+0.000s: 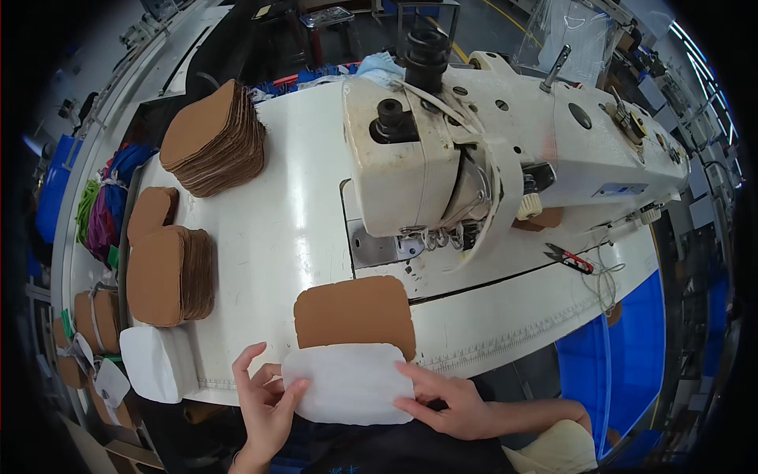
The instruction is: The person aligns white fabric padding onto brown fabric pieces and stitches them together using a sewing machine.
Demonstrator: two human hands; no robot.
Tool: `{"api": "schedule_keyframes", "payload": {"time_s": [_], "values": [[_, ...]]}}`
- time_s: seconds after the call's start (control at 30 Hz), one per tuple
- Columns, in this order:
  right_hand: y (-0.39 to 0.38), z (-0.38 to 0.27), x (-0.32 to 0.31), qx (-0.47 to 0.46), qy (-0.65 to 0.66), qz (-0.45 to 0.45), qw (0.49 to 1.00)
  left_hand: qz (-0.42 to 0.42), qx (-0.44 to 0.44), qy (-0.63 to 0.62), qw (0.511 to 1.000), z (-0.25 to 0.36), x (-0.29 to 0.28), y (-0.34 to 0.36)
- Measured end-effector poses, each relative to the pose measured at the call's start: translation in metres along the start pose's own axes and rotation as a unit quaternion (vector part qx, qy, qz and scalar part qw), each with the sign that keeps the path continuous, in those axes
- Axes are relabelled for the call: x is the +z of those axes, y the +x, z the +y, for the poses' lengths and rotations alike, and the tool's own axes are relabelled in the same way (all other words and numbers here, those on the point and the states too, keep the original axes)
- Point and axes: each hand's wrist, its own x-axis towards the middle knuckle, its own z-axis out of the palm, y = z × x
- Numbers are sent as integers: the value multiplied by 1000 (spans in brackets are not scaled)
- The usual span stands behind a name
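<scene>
A white rounded-corner panel (347,385) is stretched between my two hands at the table's front edge. My left hand (267,403) pinches its left edge with the thumb on top, index finger raised. My right hand (448,404) grips the right edge between thumb and fingers. Just beyond lies a brown panel (355,310) of similar outline with small notches along its rim; the white panel overlaps its near part. Behind it stands the white sewing machine (418,174), its presser foot area (407,246) beyond the brown panel.
Stacks of brown panels (209,142) (162,276) and a white stack (155,365) line the left of the table. Red-handled thread snips (570,258) and loose cord (606,276) lie at right. A blue bin (632,347) stands below the right edge.
</scene>
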Motion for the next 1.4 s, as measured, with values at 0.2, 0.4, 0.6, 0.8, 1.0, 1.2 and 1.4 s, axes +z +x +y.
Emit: {"api": "schedule_keyframes", "payload": {"time_s": [0.2,0.4,0.6,0.8,1.0,1.2,1.4], "values": [[28,10,-30,-342,-205,-7,917,-45,134,160,977,20,-2,35],[57,2,-57,-438,-507,125,732,-24,133,217,967,17,13,66],[63,12,-50,-405,-572,-2,713,-76,200,348,913,13,13,73],[54,16,-44,-421,-542,29,727,-30,177,315,932,5,6,70],[50,16,-50,-436,-583,-9,685,-38,202,335,920,2,9,76],[49,16,-50,-430,-565,-18,704,-34,190,307,932,-1,10,78],[47,15,-52,-432,-581,-28,689,-37,174,311,934,-1,9,78]]}}
